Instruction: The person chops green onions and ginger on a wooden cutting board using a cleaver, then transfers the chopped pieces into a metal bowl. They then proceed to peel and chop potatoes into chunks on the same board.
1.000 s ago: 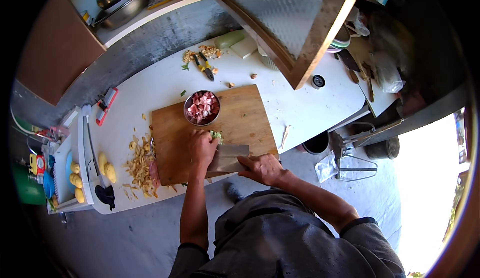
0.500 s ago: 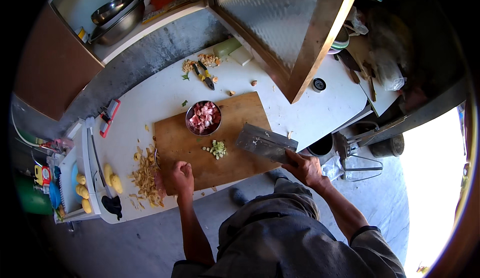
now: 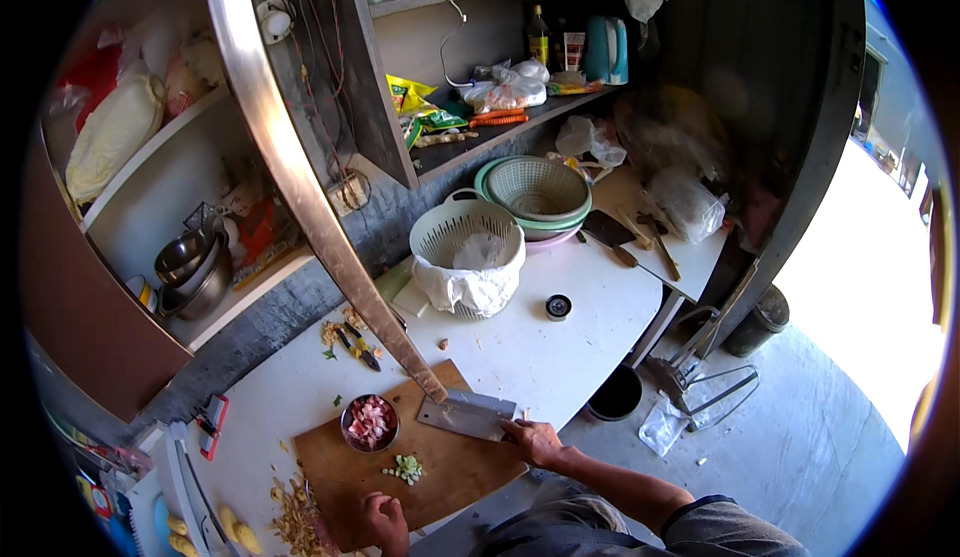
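Observation:
My right hand (image 3: 533,444) is wrapped round the handle of a cleaver (image 3: 466,416), whose wide blade lies low over the far right part of the wooden cutting board (image 3: 465,467). My left hand (image 3: 386,520) is at the board's near edge, fingers curled in, with nothing visible in them. Between the hands sits a small heap of chopped pale green pieces (image 3: 406,469). Beyond it, on the board's far left, stands a metal bowl (image 3: 347,438) of cut pink meat (image 3: 371,422).
Peelings (image 3: 296,517) and potatoes (image 3: 240,532) lie left of the board. Yellow-handled pliers (image 3: 358,347) are behind it. An open cabinet door's frame (image 3: 330,237) juts over the table. Farther back stand a white basket (image 3: 465,247), a green colander (image 3: 540,189) and another knife (image 3: 610,237).
The view has swung up and to the right, bringing the baskets and back shelves into sight. The cleaver stays in my right hand over the board; my left hand remains curled.

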A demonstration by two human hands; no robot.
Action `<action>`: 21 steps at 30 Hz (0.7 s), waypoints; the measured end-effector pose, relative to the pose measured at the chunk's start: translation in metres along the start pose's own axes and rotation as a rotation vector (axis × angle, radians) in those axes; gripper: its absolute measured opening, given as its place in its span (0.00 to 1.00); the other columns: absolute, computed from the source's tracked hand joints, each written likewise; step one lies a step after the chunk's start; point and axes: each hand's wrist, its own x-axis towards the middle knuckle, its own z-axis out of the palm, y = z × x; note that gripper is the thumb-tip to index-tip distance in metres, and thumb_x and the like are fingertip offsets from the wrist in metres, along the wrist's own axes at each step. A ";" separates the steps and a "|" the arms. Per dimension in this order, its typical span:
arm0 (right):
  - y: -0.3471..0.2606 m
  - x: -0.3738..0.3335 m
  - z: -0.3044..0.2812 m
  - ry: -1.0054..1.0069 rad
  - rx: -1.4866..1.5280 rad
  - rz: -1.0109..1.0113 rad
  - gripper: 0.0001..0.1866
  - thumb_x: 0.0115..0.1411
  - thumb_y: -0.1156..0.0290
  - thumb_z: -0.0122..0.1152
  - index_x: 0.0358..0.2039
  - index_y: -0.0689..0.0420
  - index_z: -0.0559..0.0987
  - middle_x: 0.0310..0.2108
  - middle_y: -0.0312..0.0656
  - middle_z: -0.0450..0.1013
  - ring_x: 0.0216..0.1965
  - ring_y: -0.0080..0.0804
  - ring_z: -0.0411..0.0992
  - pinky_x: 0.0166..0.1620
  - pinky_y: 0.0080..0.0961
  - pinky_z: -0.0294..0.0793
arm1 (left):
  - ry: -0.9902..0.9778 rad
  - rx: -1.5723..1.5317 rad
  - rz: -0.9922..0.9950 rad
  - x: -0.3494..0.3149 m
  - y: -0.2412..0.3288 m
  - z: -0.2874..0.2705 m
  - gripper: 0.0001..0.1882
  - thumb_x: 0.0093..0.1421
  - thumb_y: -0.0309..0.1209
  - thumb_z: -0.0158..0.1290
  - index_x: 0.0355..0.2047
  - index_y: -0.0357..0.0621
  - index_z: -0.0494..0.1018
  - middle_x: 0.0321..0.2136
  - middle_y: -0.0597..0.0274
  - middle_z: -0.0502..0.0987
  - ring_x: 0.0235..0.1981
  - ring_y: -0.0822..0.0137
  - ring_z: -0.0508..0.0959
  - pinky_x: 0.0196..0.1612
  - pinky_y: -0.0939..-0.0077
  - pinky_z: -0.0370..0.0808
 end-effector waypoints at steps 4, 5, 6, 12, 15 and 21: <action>0.015 -0.002 -0.007 -0.138 -0.001 -0.075 0.24 0.70 0.57 0.60 0.64 0.50 0.77 0.47 0.46 0.84 0.49 0.53 0.81 0.49 0.47 0.82 | 0.031 0.038 -0.025 0.007 0.036 -0.002 0.07 0.60 0.31 0.65 0.34 0.43 0.80 0.39 0.49 0.81 0.43 0.47 0.81 0.47 0.53 0.78; 0.014 0.001 -0.013 -0.185 -0.003 -0.047 0.24 0.70 0.55 0.60 0.63 0.48 0.78 0.47 0.45 0.84 0.50 0.52 0.81 0.50 0.46 0.82 | 0.034 0.024 -0.019 0.009 0.042 0.000 0.06 0.60 0.30 0.65 0.34 0.43 0.80 0.38 0.49 0.81 0.42 0.48 0.81 0.46 0.55 0.78; 0.007 0.006 -0.026 -0.194 -0.010 -0.046 0.23 0.70 0.55 0.60 0.63 0.48 0.79 0.46 0.45 0.84 0.49 0.51 0.82 0.50 0.46 0.82 | 0.044 0.026 0.002 0.013 0.049 -0.001 0.06 0.60 0.29 0.65 0.34 0.43 0.80 0.38 0.49 0.81 0.41 0.48 0.81 0.46 0.55 0.78; -0.016 0.051 -0.144 0.069 0.103 -0.236 0.20 0.66 0.63 0.69 0.55 0.58 0.84 0.41 0.46 0.85 0.41 0.42 0.85 0.43 0.38 0.85 | 0.068 -0.003 0.002 0.010 0.061 0.025 0.06 0.59 0.28 0.66 0.34 0.42 0.79 0.38 0.51 0.81 0.42 0.47 0.80 0.48 0.52 0.77; -0.043 0.090 -0.223 0.244 0.133 -0.323 0.18 0.64 0.67 0.73 0.52 0.59 0.86 0.43 0.48 0.84 0.39 0.43 0.85 0.43 0.37 0.85 | 0.072 -0.016 -0.065 0.005 0.082 0.027 0.07 0.59 0.27 0.66 0.34 0.41 0.79 0.39 0.50 0.80 0.43 0.47 0.79 0.49 0.52 0.77; -0.062 0.211 -0.349 0.559 -0.088 -0.496 0.18 0.66 0.65 0.69 0.54 0.59 0.85 0.54 0.52 0.80 0.47 0.57 0.82 0.49 0.45 0.84 | 0.050 -0.026 -0.203 -0.009 0.126 0.029 0.07 0.60 0.27 0.65 0.35 0.39 0.78 0.39 0.49 0.79 0.44 0.47 0.79 0.51 0.54 0.77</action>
